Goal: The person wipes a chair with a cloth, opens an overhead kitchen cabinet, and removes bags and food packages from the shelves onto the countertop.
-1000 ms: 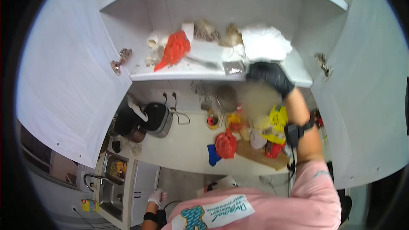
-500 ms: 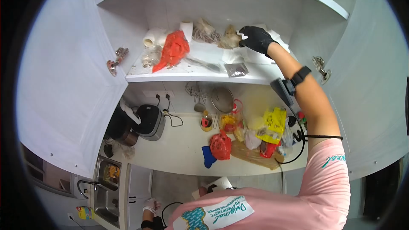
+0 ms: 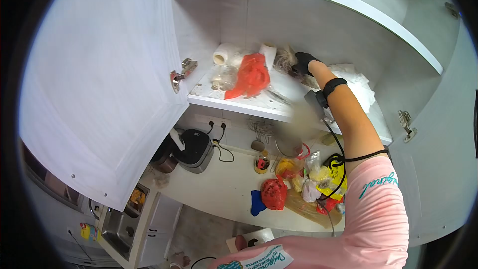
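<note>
My right hand (image 3: 303,63), in a black glove, reaches deep onto the cabinet shelf. Its fingers look curled in beside a clear plastic bag (image 3: 285,60) of thin, brownish contents. What they hold is hidden behind the glove. Left of that bag stand a white roll (image 3: 268,54) and a crumpled red plastic bag (image 3: 250,75). A small flat packet (image 3: 310,83) lies partly behind my forearm. Low at the bottom edge, my left hand (image 3: 179,259) hangs down in a pale glove, its fingers too unclear to read.
White sheets (image 3: 358,89) lie at the shelf's right. Open cabinet doors (image 3: 109,79) flank me. Below, the counter (image 3: 219,184) bears a rice cooker (image 3: 194,152), a red bag (image 3: 274,194), a blue cloth (image 3: 257,202) and several food bags. A cable (image 3: 338,142) hangs from my right arm.
The view has turned, shifting the shelf rightward. My right hand has moved left along the shelf, from the brownish bag toward the bag of thin contents. My left hand sits lower in view.
</note>
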The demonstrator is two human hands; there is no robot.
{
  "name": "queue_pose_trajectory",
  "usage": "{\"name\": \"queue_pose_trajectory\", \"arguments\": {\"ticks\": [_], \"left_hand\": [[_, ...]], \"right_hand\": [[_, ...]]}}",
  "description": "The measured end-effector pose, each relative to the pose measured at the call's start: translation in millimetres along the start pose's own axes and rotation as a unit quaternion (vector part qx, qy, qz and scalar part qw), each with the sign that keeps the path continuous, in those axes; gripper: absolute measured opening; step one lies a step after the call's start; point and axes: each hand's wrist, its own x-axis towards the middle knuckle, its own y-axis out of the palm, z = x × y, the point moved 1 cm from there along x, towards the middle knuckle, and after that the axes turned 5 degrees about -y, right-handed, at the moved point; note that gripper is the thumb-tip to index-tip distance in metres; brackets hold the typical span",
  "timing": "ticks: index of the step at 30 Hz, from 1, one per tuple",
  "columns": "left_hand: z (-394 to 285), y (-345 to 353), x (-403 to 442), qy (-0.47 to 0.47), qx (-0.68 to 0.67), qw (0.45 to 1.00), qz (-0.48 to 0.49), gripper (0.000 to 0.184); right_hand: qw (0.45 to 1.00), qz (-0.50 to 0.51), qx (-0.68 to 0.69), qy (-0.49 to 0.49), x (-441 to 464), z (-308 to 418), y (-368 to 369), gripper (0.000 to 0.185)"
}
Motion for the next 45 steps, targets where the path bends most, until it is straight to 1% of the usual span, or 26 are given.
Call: {"name": "queue_pose_trajectory", "arguments": {"ticks": [2,5,8,9,11,12,14,15,18,20,21,22,23,24,25,27,28,29,33,35,37,38,39,41,43,45], "left_hand": [[1.4,-26.1,13.1,-0.118,-0.114,0.981,0.104,0.034],[30.4,-34.7,4.5,0.004,0.062,0.998,-0.007,0.046],[28.1,-24.7,3.4,0.126,0.221,0.966,0.037,0.062],[18.0,-12.7,1.1,0.129,0.222,0.965,0.041,0.062],[-14.0,23.2,-30.0,-0.021,0.150,0.985,-0.080,0.035],[-15.8,20.5,-8.1,-0.016,0.151,0.985,-0.080,0.035],[-23.4,23.9,31.0,0.071,0.041,0.996,0.046,0.033],[-29.7,32.8,25.0,0.073,0.041,0.995,0.046,0.033],[-57.3,61.4,-0.1,0.067,0.145,0.986,-0.045,0.032],[-70.7,66.0,-9.4,0.128,0.109,0.981,0.097,0.033],[-78.8,79.3,-31.7,0.151,0.100,0.980,0.080,0.035],[-91.0,97.7,-63.0,0.174,0.089,0.979,0.062,0.036],[-108.4,101.4,-58.7,0.184,0.148,0.966,0.105,0.038],[-122.8,111.0,-70.6,0.209,0.150,0.956,0.140,0.039],[-137.1,120.6,-83.0,0.234,0.151,0.945,0.175,0.040],[-164.0,183.0,-180.7,0.293,0.091,0.933,0.191,0.042],[-171.0,204.1,-220.3,0.310,0.086,0.930,0.180,0.043],[-178.7,225.4,-251.7,0.351,0.109,0.903,0.221,0.040],[-193.0,297.5,-346.8,0.452,0.141,0.804,0.359,0.045],[-185.3,317.8,-376.5,0.477,0.133,0.767,0.408,0.047],[-167.6,332.5,-382.2,0.490,0.069,0.721,0.485,0.046],[-160.3,336.6,-384.4,0.476,0.051,0.747,0.461,0.044],[-153.1,336.1,-385.5,0.461,0.028,0.774,0.434,0.042],[-144.2,328.2,-350.2,0.470,0.041,0.797,0.378,0.038],[-132.1,304.4,-306.4,0.290,-0.034,0.877,0.382,0.034],[-111.9,270.2,-270.3,0.252,-0.077,0.908,0.327,0.035]], "right_hand": [[0.999,0.025,-0.033,0.020,12.6,-4.2,9.9,0.060],[0.996,0.061,-0.033,0.048,15.6,-6.0,1.0,0.066],[0.999,0.000,0.025,0.039,-3.8,-8.5,-3.3,0.066],[0.999,-0.004,0.022,0.042,-3.8,-12.7,4.6,0.066],[0.991,-0.133,0.014,0.024,6.1,-21.4,28.4,0.063],[0.999,-0.034,0.008,0.035,2.1,-17.7,20.8,0.058],[0.998,-0.051,0.021,0.030,3.8,-18.3,19.7,0.056],[0.997,-0.061,0.033,0.024,5.4,-20.0,22.4,0.054],[0.983,-0.169,0.064,0.038,-2.5,-25.9,8.4,0.049],[0.944,-0.311,0.104,0.017,-4.2,-45.8,1.6,0.045],[0.945,-0.310,0.101,0.018,-15.0,-45.2,-6.1,0.045],[0.913,-0.274,0.302,-0.009,-34.3,-38.8,-21.3,0.043],[0.841,-0.225,0.490,-0.036,-54.1,-28.5,-34.1,0.042],[0.780,-0.207,0.587,-0.065,-72.0,-13.7,-38.0,0.035],[0.780,-0.202,0.589,-0.066,-92.2,0.7,-45.7,0.035],[0.776,-0.092,0.618,-0.082,-125.8,30.4,-51.7,0.031],[0.712,-0.073,0.686,-0.130,-134.1,45.2,-42.4,0.027],[0.687,-0.053,0.708,-0.152,-145.7,59.7,-34.1,0.024],[0.710,0.033,0.688,-0.149,-194.9,109.7,-4.2,0.018],[0.789,0.020,0.555,-0.264,-204.2,119.4,27.1,0.020],[0.808,0.018,0.480,-0.341,-219.7,142.2,57.2,0.023],[0.802,0.017,0.454,-0.388,-225.8,157.2,73.7,0.024],[0.772,0.066,0.546,-0.319,-240.3,174.6,80.2,0.026],[0.780,0.129,0.525,-0.315,-255.6,191.8,106.9,0.032],[0.730,0.259,0.585,-0.241,-280.8,205.0,115.7,0.041],[0.677,0.322,0.631,-0.201,-291.0,205.0,146.0,0.048]]}}
